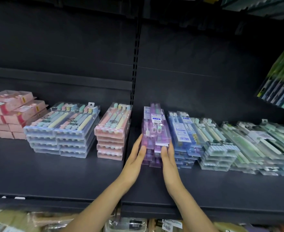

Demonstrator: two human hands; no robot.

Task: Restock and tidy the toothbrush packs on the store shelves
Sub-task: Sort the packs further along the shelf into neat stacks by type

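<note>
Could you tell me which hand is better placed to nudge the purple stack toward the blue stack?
Left, probably. The left hand lies flat against the purple stack on the side away from the blue stack, so it can push that way. The right hand sits between the two stacks.

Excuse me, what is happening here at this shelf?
A person is tidying toothbrush packs on a dark store shelf. The left hand and the right hand, fingers straight, press against the two sides of the purple stack. Pink packs stand to its left and blue packs to its right.
</note>
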